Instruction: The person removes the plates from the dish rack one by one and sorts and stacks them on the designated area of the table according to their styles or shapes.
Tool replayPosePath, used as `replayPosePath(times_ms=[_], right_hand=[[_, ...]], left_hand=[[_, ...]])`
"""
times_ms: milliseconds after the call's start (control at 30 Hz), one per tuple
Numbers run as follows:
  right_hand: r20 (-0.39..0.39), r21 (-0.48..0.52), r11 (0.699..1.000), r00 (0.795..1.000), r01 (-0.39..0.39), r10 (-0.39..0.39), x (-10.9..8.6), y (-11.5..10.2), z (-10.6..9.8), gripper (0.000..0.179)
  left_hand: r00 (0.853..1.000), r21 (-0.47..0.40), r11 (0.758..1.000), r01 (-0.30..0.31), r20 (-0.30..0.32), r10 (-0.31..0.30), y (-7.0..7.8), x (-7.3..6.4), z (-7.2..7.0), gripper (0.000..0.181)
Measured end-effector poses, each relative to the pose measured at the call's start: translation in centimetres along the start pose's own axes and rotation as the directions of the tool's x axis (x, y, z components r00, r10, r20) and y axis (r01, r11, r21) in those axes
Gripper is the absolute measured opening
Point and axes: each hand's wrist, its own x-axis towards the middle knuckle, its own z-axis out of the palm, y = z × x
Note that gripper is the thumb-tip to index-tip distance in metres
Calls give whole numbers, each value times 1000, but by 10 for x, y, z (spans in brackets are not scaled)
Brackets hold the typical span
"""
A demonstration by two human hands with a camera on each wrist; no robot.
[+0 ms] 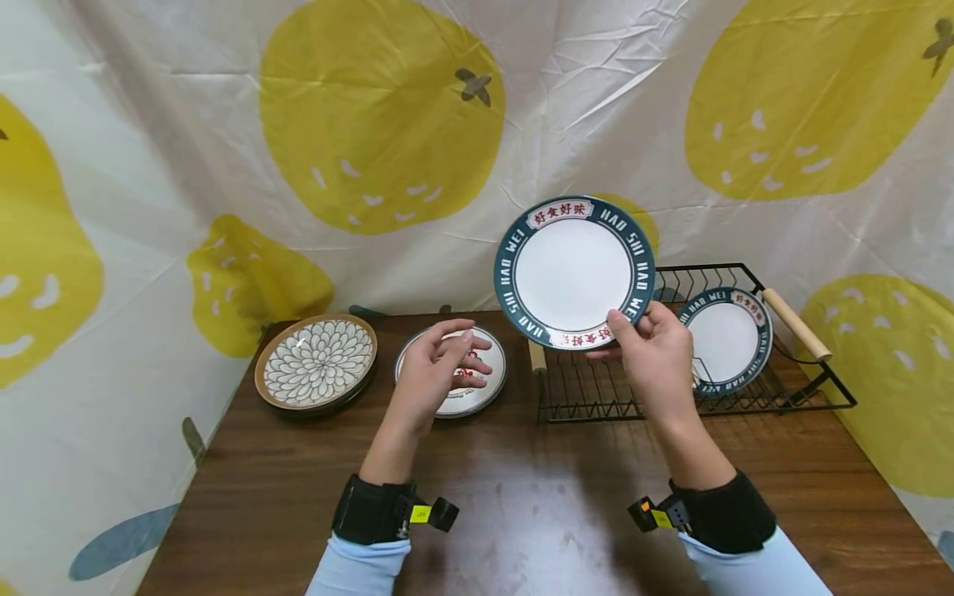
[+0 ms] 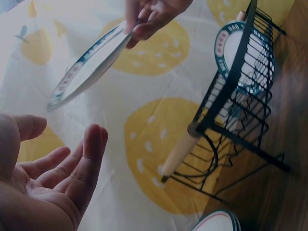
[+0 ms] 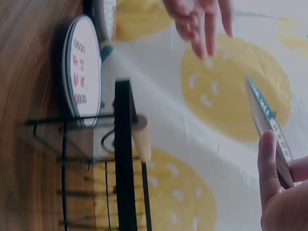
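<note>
A white plate (image 1: 574, 273) with a dark teal lettered rim is held up in the air by my right hand (image 1: 656, 352), thumb on its face and fingers behind the lower right edge. In the right wrist view that plate (image 3: 269, 125) shows nearly edge-on. My left hand (image 1: 436, 364) holds nothing; its fingers are spread loosely over a stack of white plates (image 1: 473, 401) with red lettering. The left wrist view shows the left hand (image 2: 57, 178) with palm up, apart from the raised plate (image 2: 91, 67).
A black wire dish rack (image 1: 596, 397) with wooden handles (image 1: 796, 323) stands at the right, a matching teal-rimmed plate (image 1: 726, 339) leaning in it. To the left sits a stack of brown-rimmed, petal-patterned plates (image 1: 320, 364). Behind the wooden table (image 1: 507, 513) hangs a fruit-print cloth (image 1: 417, 273).
</note>
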Motion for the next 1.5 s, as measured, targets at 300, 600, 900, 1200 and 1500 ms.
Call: replayPosePath(times_ms=[300,600,900,1200,1500], right_hand=[[43,107,994,999,3,-7,-15,-2,23,32],[106,119,993,994,2,-15,-25,4,35,36],[171,98,995,985,-11,-6,-27,10,38,46],[184,70,996,982,-48,35,-29,11,39,44],[204,82,995,978,-55,37,-29,11,41,46]], left_hand=[[997,-46,998,-46,56,48,6,0,13,39],[982,-43,986,-161,95,164,6,-4,13,38],[958,-26,965,-262,114,263,9,-5,9,41],[959,19,964,-264,112,260,4,-7,4,39],[957,-6,964,-267,118,266,3,-9,1,40]])
